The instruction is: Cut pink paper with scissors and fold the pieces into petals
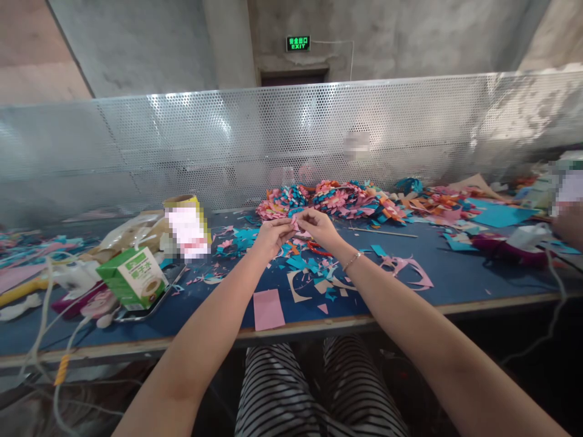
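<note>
Both of my hands meet over the middle of the blue table, fingertips pinched together on a small pink paper piece. My left hand grips it from the left, and my right hand from the right; fingers partly cover its shape. Just behind them lies a heap of pink, blue and orange paper flowers. Blue, pink and cream paper scraps are scattered below my hands, with a red looped thing partly hidden by my right wrist. A pink paper rectangle lies near the front edge.
At left, a green carton stands on a metal tray, with a yellow can behind and cables nearby. A thin stick and blue sheet lie to the right. A perforated metal screen borders the back.
</note>
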Motion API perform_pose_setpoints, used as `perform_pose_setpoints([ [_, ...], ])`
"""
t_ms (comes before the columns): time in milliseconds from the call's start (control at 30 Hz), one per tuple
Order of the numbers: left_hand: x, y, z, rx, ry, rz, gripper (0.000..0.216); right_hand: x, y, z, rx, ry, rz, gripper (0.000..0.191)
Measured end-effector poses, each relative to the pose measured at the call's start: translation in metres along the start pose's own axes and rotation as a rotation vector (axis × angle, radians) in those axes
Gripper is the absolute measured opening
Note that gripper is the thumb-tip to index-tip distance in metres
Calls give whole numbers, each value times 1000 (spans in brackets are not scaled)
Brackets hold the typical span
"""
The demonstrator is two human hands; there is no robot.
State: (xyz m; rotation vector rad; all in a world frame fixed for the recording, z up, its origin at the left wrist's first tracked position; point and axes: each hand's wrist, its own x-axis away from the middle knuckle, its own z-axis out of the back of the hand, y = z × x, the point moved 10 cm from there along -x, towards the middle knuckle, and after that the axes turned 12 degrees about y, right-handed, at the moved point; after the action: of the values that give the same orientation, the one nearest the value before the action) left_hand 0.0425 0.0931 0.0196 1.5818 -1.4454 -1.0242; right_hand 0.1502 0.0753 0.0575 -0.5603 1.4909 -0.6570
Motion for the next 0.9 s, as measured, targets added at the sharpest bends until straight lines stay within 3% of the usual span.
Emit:
perform_pose_setpoints([
  [900,-3,1,0,24,-16,-30,16,-1,-2,1,161,22,44,11],
])
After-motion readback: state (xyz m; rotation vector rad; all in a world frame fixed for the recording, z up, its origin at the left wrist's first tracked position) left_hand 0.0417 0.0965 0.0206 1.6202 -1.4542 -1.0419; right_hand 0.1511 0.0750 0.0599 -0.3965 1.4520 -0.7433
